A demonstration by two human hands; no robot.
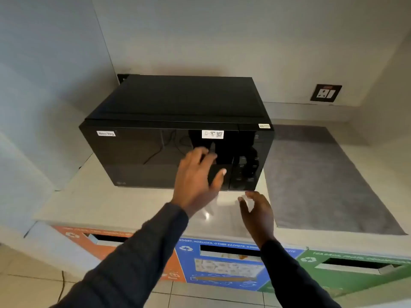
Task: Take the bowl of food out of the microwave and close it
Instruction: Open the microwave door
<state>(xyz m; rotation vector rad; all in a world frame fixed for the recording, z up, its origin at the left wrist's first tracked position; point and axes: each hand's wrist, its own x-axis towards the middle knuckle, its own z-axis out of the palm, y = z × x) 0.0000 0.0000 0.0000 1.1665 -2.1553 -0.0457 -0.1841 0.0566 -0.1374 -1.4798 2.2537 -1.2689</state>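
Black LG microwave (pixel 175 134) sits on the pale counter (pixel 93 203) with its door shut, "Non-Veg" sticker (pixel 106 133) top left, so no bowl visible. Left hand (pixel 195 176) is up against the door glass, fingers spread, gripping nothing. Right hand (pixel 258 213) hovers just below the control panel (pixel 246 167), loosely open, empty. Grey mat (pixel 320 178) on the right, wall socket (pixel 326 92) above it.

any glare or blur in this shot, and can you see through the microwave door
Head view: the microwave door is glossy and dark, mirroring a cable, so nothing inside shows; a bright glare patch sits on the counter; the left hand fingertips are motion-blurred; wide-angle bending at the edges.
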